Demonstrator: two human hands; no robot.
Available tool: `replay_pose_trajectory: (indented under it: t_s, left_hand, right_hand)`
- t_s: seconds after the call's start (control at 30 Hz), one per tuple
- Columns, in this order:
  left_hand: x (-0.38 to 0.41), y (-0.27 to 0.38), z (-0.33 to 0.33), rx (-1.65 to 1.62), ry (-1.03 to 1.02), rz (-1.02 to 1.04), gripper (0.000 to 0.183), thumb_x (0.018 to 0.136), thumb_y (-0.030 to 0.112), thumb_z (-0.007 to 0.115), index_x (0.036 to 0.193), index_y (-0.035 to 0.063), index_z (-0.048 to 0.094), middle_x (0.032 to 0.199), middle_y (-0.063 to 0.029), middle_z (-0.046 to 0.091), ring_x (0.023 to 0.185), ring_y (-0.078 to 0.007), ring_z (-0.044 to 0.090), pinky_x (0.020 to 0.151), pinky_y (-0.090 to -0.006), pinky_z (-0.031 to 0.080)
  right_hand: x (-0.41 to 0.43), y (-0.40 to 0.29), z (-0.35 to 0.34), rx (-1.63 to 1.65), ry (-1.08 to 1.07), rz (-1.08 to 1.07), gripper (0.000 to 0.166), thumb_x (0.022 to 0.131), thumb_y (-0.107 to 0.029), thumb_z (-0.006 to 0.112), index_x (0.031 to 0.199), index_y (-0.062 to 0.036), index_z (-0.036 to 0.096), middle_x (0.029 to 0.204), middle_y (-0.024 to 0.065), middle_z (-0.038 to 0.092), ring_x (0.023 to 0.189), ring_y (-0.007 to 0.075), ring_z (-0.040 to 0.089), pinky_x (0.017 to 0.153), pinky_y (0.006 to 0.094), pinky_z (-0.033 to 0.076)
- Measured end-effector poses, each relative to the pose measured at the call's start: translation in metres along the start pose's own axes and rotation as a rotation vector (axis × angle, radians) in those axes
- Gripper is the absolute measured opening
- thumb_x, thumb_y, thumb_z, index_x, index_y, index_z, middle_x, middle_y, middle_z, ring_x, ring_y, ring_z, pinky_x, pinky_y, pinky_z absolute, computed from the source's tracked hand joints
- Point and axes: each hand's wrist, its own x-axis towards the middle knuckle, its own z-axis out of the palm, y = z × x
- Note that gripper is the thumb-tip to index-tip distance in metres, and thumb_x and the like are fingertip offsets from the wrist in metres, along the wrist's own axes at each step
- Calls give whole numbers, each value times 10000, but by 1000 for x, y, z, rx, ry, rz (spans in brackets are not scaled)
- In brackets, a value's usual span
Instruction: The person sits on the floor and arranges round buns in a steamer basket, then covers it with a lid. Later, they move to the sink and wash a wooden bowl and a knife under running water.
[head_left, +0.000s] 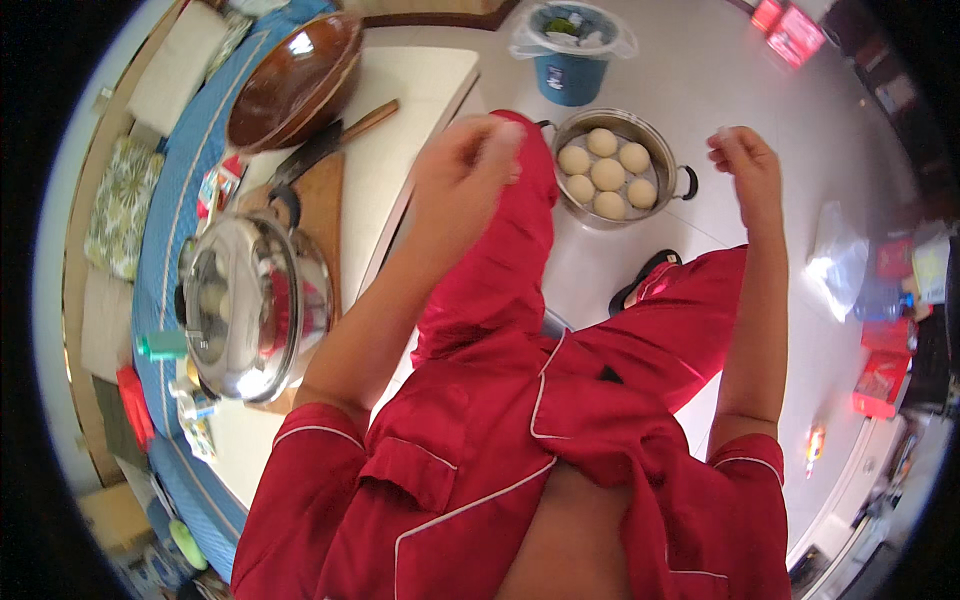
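My left hand (474, 161), blurred by motion, is raised over my left knee with its fingers curled; nothing shows in it. To the right of a steel steamer pot (658, 202), my right hand (742, 156) hangs in the air, fingers bent inward and no object visible. The two-handled pot stands on the floor ahead of me. Several round pale dough buns (607, 174) lie spaced apart on a white liner inside it. On the table at my left, a second steel pot (315, 277) has a domed glass lid (244, 300), and rounded pale shapes show through the glass.
A wooden cutting board (328, 191) lies under the lidded pot. Behind it are a cleaver (307, 154) and a tilted brown glazed basin (296, 86) on the cream table (420, 75). A blue bagged bin (571, 79) stands beyond the floor pot. A black slipper (645, 279) is below that pot.
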Motion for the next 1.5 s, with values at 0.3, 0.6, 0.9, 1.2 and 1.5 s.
replay_pose_trajectory:
  t_s: [0.3,0.6,0.9,1.2,1.5]
  left_hand:
    - [64,-190,113,-433,-84,-1117,237,866,281,540,700,120,489,544,19,421,472,-111,411,417,-263,321]
    - [-22,-269,181,215,-341,-789,181,716,194,574,734,35,661,680,-162,638,658,-277,633,601,-401,488]
    - [-35,-257,202,313,-317,-651,262,779,260,574,777,9,649,752,-197,631,741,-329,623,675,-426,475]
    - [-44,-292,203,369,-231,-443,218,747,223,542,811,45,651,835,-201,628,804,-347,610,710,-435,472]
    - [-13,-270,149,400,-427,-436,282,765,270,545,787,-1,618,791,-194,628,780,-342,612,700,-427,467]
  right_hand:
    - [-5,94,5,-31,-300,266,179,878,-189,537,867,-22,599,704,-1,563,636,79,505,591,228,421]
    - [-27,93,28,-610,-527,134,217,808,-172,558,730,28,529,637,189,540,600,325,533,574,414,410]
    - [-28,136,42,-674,-579,25,186,812,-158,537,918,-19,599,792,195,612,755,350,600,677,408,457]
    - [-61,189,10,-900,-607,136,206,790,-190,553,901,-30,621,808,205,623,787,368,603,698,433,468]
    - [-75,226,17,-875,-652,256,263,778,-267,540,852,-27,619,836,209,624,826,381,593,748,441,466]
